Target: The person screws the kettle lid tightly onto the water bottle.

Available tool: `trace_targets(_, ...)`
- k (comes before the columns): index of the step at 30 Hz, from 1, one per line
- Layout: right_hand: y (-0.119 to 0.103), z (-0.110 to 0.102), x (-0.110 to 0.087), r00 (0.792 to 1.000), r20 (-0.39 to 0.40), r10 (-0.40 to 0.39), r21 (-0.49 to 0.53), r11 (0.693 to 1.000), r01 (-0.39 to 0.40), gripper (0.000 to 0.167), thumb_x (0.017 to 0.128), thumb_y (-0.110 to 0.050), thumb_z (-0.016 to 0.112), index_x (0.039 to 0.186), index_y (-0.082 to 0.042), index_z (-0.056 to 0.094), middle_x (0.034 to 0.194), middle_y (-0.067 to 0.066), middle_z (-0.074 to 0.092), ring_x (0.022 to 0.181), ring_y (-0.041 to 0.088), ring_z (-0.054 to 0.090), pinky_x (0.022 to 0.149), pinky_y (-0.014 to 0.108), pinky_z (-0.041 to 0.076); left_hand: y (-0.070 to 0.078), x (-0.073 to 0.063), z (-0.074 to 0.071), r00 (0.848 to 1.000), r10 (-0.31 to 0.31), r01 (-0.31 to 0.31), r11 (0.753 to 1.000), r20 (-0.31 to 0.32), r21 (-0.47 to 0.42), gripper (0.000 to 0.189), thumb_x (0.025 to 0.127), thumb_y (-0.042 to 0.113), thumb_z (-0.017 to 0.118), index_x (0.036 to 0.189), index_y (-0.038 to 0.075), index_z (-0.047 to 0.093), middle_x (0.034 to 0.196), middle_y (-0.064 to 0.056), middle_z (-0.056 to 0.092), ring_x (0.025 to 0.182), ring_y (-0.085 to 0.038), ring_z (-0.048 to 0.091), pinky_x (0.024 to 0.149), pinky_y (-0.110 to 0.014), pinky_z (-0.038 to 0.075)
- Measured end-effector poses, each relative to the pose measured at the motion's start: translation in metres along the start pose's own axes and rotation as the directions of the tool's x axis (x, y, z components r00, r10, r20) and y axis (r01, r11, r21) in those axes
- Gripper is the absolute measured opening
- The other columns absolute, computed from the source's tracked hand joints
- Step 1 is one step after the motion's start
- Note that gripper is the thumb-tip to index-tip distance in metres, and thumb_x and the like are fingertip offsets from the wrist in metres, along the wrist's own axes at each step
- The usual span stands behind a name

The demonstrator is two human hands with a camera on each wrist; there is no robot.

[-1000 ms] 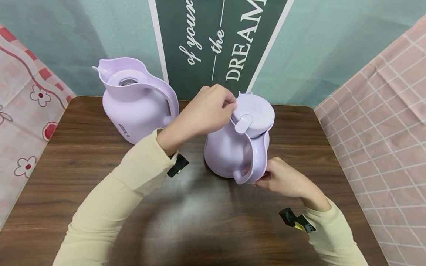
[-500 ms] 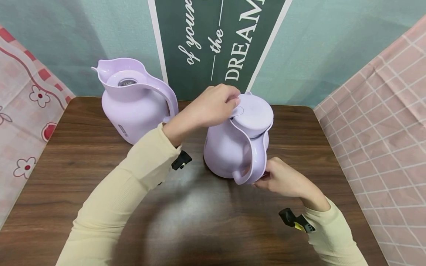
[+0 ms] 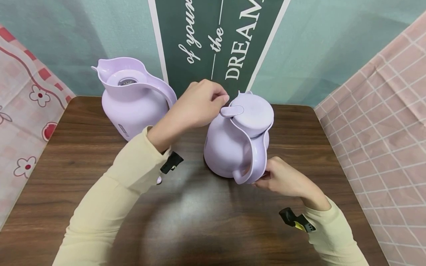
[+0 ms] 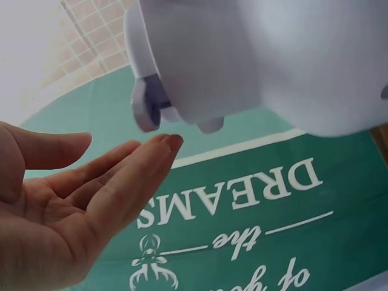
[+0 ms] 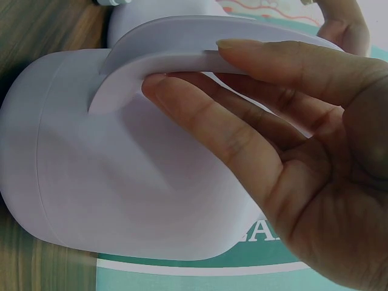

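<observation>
A lilac thermos jug [image 3: 223,151] stands on the wooden table, right of the middle, its handle [image 3: 259,162] toward the front. A round lid [image 3: 256,112] with a lever [image 3: 233,111] pointing left sits in its mouth. My left hand [image 3: 203,105] hovers just left of the lever; its fairly straight, slightly bent fingers [image 4: 130,182] hold nothing and are apart from the lever in the left wrist view. My right hand [image 3: 286,179] pinches the handle between thumb and fingers, as the right wrist view shows.
A second lilac jug [image 3: 133,107] stands lidless at the back left, partly behind the left arm. Beside the left sleeve lies a small lilac piece [image 3: 159,180], mostly hidden. A green lettered hanging [image 3: 216,48] and fabric walls [image 3: 382,122] surround the table.
The lid's lever has swung from pointing frontward to pointing left, with my left hand at it. My left hand has since drawn off leftward. My right hand has stayed on the handle.
</observation>
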State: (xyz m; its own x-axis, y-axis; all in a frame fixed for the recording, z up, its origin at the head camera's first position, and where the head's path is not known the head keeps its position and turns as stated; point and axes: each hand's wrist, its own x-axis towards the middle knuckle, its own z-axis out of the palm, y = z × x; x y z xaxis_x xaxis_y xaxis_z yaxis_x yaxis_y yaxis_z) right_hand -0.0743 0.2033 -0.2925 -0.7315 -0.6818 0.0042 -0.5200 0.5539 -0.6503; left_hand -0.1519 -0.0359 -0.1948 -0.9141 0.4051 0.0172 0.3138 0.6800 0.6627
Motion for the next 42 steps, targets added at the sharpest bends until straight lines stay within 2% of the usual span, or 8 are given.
trace_targets(5, 0.000, 0.000, 0.000, 1.000, 0.001, 0.001, 0.000, 1.000, -0.001, 0.014, 0.072, 0.001, 0.070, 0.075, -0.011, 0.064, 0.061, -0.015, 0.051, 0.054, -0.002, 0.043, 0.048, 0.020, 0.040, -0.001, -0.010, -0.004, 0.999, 0.015, -0.014, 1.000, -0.049, 0.009, 0.024, 0.091, 0.016, 0.048, 0.093, 0.011, 0.071, 0.081, 0.001, 0.063, 0.079, -0.018, 0.052, 0.068, -0.027, 0.038)
trace_targets(9, 0.000, 0.000, 0.001, 1.000, 0.004, 0.006, 0.003, 1.000, -0.006, 0.014, 0.072, 0.001, 0.070, 0.074, -0.011, 0.064, 0.061, -0.015, 0.051, 0.054, -0.001, 0.043, 0.048, 0.020, 0.040, -0.001, -0.017, -0.005, 0.997, 0.031, -0.031, 0.999, -0.069, 0.015, 0.025, 0.091, 0.015, 0.048, 0.079, 0.011, 0.070, 0.068, -0.001, 0.058, 0.070, -0.017, 0.049, 0.064, -0.027, 0.036)
trace_targets(13, 0.000, 0.000, 0.000, 1.000, 0.001, 0.006, -0.001, 1.000, -0.006, 0.014, 0.072, 0.000, 0.071, 0.075, -0.011, 0.064, 0.061, -0.015, 0.051, 0.054, -0.001, 0.043, 0.049, 0.020, 0.040, -0.001, -0.022, -0.005, 0.997, 0.043, -0.042, 0.999, -0.066, 0.010, 0.030, 0.092, 0.014, 0.048, 0.066, 0.011, 0.064, 0.059, 0.000, 0.051, 0.063, -0.016, 0.045, 0.060, -0.027, 0.035)
trace_targets(21, -0.001, 0.000, 0.000, 1.000, 0.002, 0.012, 0.004, 1.000, -0.012, 0.014, 0.072, 0.001, 0.071, 0.075, -0.011, 0.064, 0.062, -0.014, 0.053, 0.054, -0.001, 0.044, 0.049, 0.020, 0.041, -0.001, -0.024, -0.002, 0.997, 0.055, -0.056, 0.998, -0.051, -0.010, 0.035, 0.092, 0.014, 0.048, 0.059, 0.010, 0.056, 0.052, 0.001, 0.039, 0.056, -0.015, 0.040, 0.053, -0.027, 0.031)
trace_targets(25, -0.001, 0.001, 0.001, 1.000, 0.005, 0.013, 0.004, 1.000, -0.013, 0.014, 0.072, 0.001, 0.070, 0.075, -0.011, 0.063, 0.061, -0.014, 0.051, 0.054, -0.001, 0.044, 0.048, 0.020, 0.040, -0.002, -0.021, -0.002, 0.997, 0.050, -0.051, 0.999, -0.062, -0.017, 0.030, 0.092, 0.014, 0.049, 0.065, 0.011, 0.062, 0.054, 0.000, 0.040, 0.059, -0.016, 0.040, 0.055, -0.027, 0.031)
trace_targets(29, -0.001, 0.001, 0.000, 1.000, 0.013, 0.020, 0.013, 1.000, -0.021, 0.013, 0.073, 0.001, 0.070, 0.075, -0.011, 0.064, 0.062, -0.014, 0.052, 0.054, -0.001, 0.044, 0.048, 0.020, 0.041, -0.004, -0.016, -0.001, 0.997, 0.033, -0.035, 0.999, -0.063, -0.022, 0.025, 0.092, 0.013, 0.048, 0.083, 0.011, 0.071, 0.064, -0.002, 0.052, 0.066, -0.017, 0.046, 0.060, -0.027, 0.034)
trace_targets(33, -0.002, 0.000, 0.000, 0.999, 0.022, 0.040, 0.018, 0.999, -0.040, 0.013, 0.073, 0.001, 0.070, 0.076, -0.010, 0.064, 0.062, -0.013, 0.052, 0.054, 0.000, 0.045, 0.048, 0.021, 0.041, -0.007, -0.008, -0.001, 0.998, 0.017, -0.018, 0.999, -0.054, -0.030, 0.024, 0.093, 0.013, 0.047, 0.093, 0.009, 0.071, 0.070, -0.003, 0.056, 0.073, -0.018, 0.049, 0.064, -0.027, 0.035)
trace_targets(42, -0.001, 0.001, 0.000, 0.998, 0.030, 0.053, 0.019, 0.998, -0.053, 0.013, 0.073, 0.001, 0.069, 0.075, -0.010, 0.063, 0.061, -0.013, 0.051, 0.054, 0.000, 0.045, 0.049, 0.021, 0.041, -0.007, 0.013, 0.004, 1.000, -0.006, 0.006, 0.999, -0.008, -0.045, 0.025, 0.094, 0.015, 0.046, 0.102, 0.009, 0.068, 0.077, -0.004, 0.057, 0.083, -0.018, 0.050, 0.072, -0.027, 0.037)
